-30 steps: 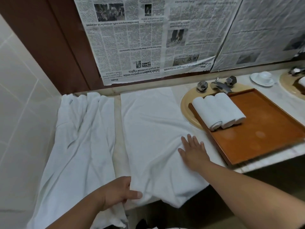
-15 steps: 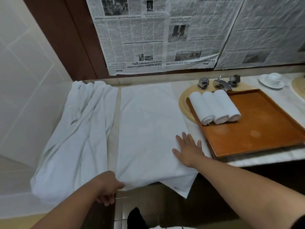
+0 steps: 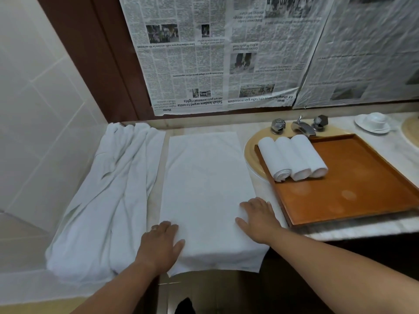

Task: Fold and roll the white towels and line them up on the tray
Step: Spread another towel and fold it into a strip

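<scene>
A white towel (image 3: 204, 177) lies flat on the counter, folded lengthwise, its near end hanging over the front edge. My left hand (image 3: 162, 244) rests palm down on its near left corner. My right hand (image 3: 258, 217) presses flat on its near right edge. Both hands have straight fingers. To the right sits a wooden tray (image 3: 353, 189) with three rolled white towels (image 3: 292, 158) lined up side by side at its left end.
A pile of loose white towels (image 3: 108, 189) lies crumpled at the left beside the tiled wall. A faucet (image 3: 302, 126) and a round beige basin rim (image 3: 251, 150) sit behind the tray. A white cup on a saucer (image 3: 373, 122) stands at the far right. Newspaper covers the wall.
My left hand let go of the towel's hanging corner and came up to lie flat on the towel's near left. The towel now lies smoother. My right hand stayed on the right edge.
</scene>
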